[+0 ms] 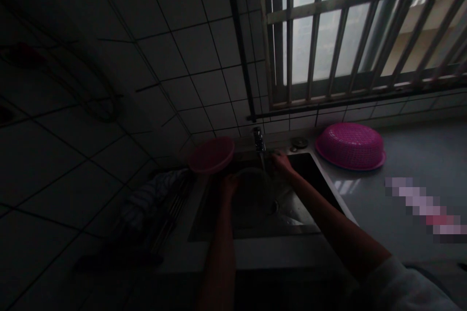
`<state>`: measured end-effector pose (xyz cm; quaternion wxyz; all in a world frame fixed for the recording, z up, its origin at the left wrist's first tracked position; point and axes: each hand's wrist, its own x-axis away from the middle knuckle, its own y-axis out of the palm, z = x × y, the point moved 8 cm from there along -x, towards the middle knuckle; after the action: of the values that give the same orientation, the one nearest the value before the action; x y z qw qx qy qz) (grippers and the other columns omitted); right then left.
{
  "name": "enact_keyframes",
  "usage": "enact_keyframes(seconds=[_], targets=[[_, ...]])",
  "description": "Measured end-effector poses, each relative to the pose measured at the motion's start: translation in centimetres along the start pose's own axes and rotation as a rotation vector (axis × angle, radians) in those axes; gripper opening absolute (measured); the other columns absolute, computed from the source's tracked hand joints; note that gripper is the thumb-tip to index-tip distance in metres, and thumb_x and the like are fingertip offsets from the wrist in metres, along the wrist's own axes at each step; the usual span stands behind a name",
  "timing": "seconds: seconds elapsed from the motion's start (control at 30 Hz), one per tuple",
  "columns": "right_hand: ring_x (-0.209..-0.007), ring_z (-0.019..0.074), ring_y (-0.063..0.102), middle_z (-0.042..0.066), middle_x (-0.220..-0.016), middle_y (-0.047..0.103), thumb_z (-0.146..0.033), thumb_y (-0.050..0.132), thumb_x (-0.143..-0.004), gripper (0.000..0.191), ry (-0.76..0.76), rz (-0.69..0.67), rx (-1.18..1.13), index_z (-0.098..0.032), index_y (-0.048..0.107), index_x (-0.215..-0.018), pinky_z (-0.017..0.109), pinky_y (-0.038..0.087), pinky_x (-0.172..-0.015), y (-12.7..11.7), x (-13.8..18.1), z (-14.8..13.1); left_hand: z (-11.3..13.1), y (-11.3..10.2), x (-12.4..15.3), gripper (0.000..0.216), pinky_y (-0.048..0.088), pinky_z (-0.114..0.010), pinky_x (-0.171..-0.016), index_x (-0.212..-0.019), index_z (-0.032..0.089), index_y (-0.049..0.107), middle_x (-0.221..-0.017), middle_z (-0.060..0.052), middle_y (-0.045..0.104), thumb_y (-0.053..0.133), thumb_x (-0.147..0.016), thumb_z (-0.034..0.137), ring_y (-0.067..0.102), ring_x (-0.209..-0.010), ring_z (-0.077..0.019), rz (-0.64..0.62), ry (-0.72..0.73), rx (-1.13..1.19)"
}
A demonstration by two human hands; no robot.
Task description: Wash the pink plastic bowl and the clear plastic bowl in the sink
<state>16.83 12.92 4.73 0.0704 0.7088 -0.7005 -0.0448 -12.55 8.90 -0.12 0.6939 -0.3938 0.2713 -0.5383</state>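
1. Round vessel [251,201], dim and seemingly see-through: in the sink [304,214], left of the drain [275,207], near the faucet [258,141].
2. Left hand [229,184]: at the vessel's left edge, fingers seemingly bent; cannot tell whether they close on the rim.
3. Right hand [281,163]: fingers curled, just right of the water stream [263,161]; cannot tell whether it holds anything.
4. Pink basin [212,156]: behind the left hand, at the sink's back left corner. Pink basket [350,146]: upside down on the desk [419,155], right of the sink.
5. Risk, slipping: a wet rim and one-sided support could, in my judgement, let the vessel tip or knock the sink wall.
6. Risk, splashing: water striking a curved surface could spray the desk; poor light could hide it.
7. Hard to make out: the vessel's contents, its lower edge and the left fingertips, all in shadow.
8. Obscured: pixelated patch [419,201] on the desk; right sleeve [404,284] cut off by the lower edge.
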Motion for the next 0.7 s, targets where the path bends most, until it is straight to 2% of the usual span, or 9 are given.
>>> enact_keyframes(seconds=[0.03, 0.1, 0.17, 0.23, 0.33, 0.43, 0.57, 0.63, 0.7], targets=[[-0.078, 0.0181, 0.068, 0.006, -0.094, 0.076, -0.028, 0.058, -0.093, 0.034, -0.110, 0.074, 0.085, -0.019, 0.069, -0.123, 0.027, 0.056, -0.069, -0.9, -0.2, -2.1, 0.0, 0.2, 0.0, 0.034, 0.052, -0.031, -0.096, -0.125, 0.024, 0.075, -0.134, -0.013, 0.075, 0.060, -0.102, 0.044, 0.071, -0.125, -0.0264, -0.012, 0.000, -0.001], [-0.099, 0.0217, 0.071, 0.009, -0.116, 0.077, -0.026, 0.058, -0.091, 0.044, -0.356, 0.097, 0.253, -0.020, 0.066, -0.135, 0.031, 0.058, -0.088, -0.9, -0.5, -6.7, 0.0, 0.5, -0.1, 0.036, 0.053, -0.031, -0.095, -0.125, 0.024, 0.076, -0.133, -0.014, 0.076, 0.058, -0.103, 0.047, 0.071, -0.124, -0.0267, -0.031, -0.006, -0.002], [-0.116, 0.0241, 0.068, 0.011, -0.132, 0.073, -0.023, 0.058, -0.093, 0.053, -0.536, 0.040, 0.390, -0.020, 0.061, -0.146, 0.037, 0.054, -0.104, 0.6, -0.6, -10.5, 0.0, 0.6, -0.1, 0.038, 0.054, -0.031, -0.093, -0.125, 0.023, 0.076, -0.131, -0.014, 0.077, 0.057, -0.103, 0.048, 0.073, -0.122, -0.0269, -0.044, -0.020, -0.005], [-0.132, 0.0256, 0.062, 0.010, -0.148, 0.064, -0.016, 0.057, -0.092, 0.061, -0.647, -0.032, 0.526, -0.022, 0.055, -0.153, 0.042, 0.047, -0.115, 2.7, -0.7, -12.8, -0.1, 0.6, -0.2, 0.039, 0.055, -0.031, -0.091, -0.125, 0.023, 0.076, -0.130, -0.014, 0.077, 0.058, -0.102, 0.050, 0.073, -0.120, -0.0273, -0.050, -0.030, -0.009], [-0.143, 0.0272, 0.055, 0.009, -0.161, 0.053, -0.009, 0.056, -0.090, 0.067, -0.675, -0.118, 0.709, -0.024, 0.053, -0.156, 0.045, 0.043, -0.121, 5.3, -0.5, -13.2, -0.2, 0.5, -0.2, 0.043, 0.055, -0.032, -0.091, -0.125, 0.022, 0.076, -0.131, -0.016, 0.076, 0.057, -0.102, 0.052, 0.073, -0.120, -0.0283, -0.057, -0.036, -0.009], [-0.144, 0.0287, 0.055, 0.009, -0.163, 0.050, -0.007, 0.054, -0.092, 0.062, -0.658, -0.146, 0.805, -0.024, 0.057, -0.152, 0.047, 0.042, -0.122, 5.9, 0.4, -11.9, -0.3, 0.6, -0.2, 0.046, 0.054, -0.031, -0.091, -0.126, 0.020, 0.076, -0.135, -0.017, 0.075, 0.057, -0.102, 0.055, 0.073, -0.121, -0.0288, -0.064, -0.040, -0.005], [-0.139, 0.0281, 0.058, 0.007, -0.161, 0.053, -0.007, 0.056, -0.088, 0.062, -0.654, -0.117, 0.703, -0.025, 0.062, -0.147, 0.047, 0.043, -0.121, 4.5, 1.9, -11.3, 0.0, 0.7, -0.4, 0.042, 0.054, -0.031, -0.093, -0.123, 0.020, 0.077, -0.135, -0.017, 0.074, 0.058, -0.102, 0.052, 0.072, -0.124, -0.0290, -0.074, -0.025, -0.006], [-0.133, 0.0267, 0.062, 0.007, -0.149, 0.065, -0.009, 0.056, -0.085, 0.057, -0.643, -0.080, 0.557, -0.024, 0.068, -0.139, 0.044, 0.046, -0.117, 3.0, 2.4, -11.2, 0.2, 0.8, -0.4, 0.040, 0.054, -0.030, -0.091, -0.123, 0.020, 0.077, -0.133, -0.016, 0.076, 0.058, -0.103, 0.049, 0.072, -0.123, -0.0282, -0.083, -0.020, -0.002], [-0.119, 0.0260, 0.067, 0.007, -0.130, 0.075, -0.016, 0.057, -0.086, 0.045, -0.572, -0.030, 0.394, -0.021, 0.073, -0.128, 0.040, 0.053, -0.106, 1.1, 2.7, -10.2, 0.3, 0.8, -0.4, 0.038, 0.054, -0.030, -0.090, -0.123, 0.020, 0.077, -0.132, -0.015, 0.076, 0.057, -0.104, 0.046, 0.073, -0.121, -0.0273, -0.086, -0.019, 0.004]])
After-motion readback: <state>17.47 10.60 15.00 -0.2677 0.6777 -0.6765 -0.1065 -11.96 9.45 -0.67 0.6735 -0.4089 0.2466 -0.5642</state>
